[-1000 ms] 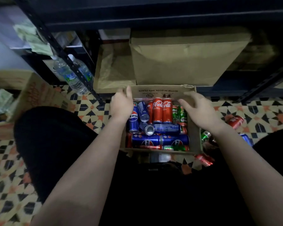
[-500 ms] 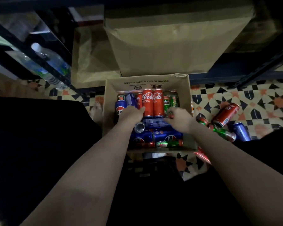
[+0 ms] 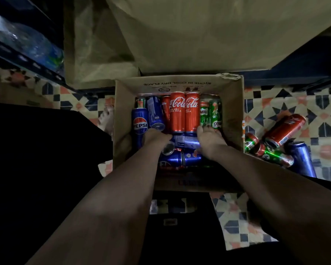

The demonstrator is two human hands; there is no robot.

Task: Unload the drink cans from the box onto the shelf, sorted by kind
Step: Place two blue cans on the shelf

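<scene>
An open cardboard box [image 3: 232, 111] stands on the tiled floor in front of me. Inside, red Coca-Cola cans [image 3: 184, 113] lie at the back middle, blue Pepsi cans [image 3: 140, 122] on the left and green Milo cans [image 3: 210, 113] on the right, with more blue cans [image 3: 185, 140] lying crosswise in front. My left hand [image 3: 155, 138] is down among the cans beside the Pepsi cans, fingers curled. My right hand [image 3: 211, 140] rests at the foot of the Coca-Cola and Milo cans. What either hand grips is hidden.
Loose cans lie on the floor right of the box: a red one [image 3: 285, 131], green ones [image 3: 271, 153], a blue one [image 3: 302, 159]. Behind the box, a dark shelf frame [image 3: 304, 60] holds brown cardboard boxes [image 3: 199, 35]. Water bottles [image 3: 27, 41] lie at left. A bare foot [image 3: 107, 117] touches the box.
Both hands left the box's back rim and went down among the cans. The view has dropped closer to the box.
</scene>
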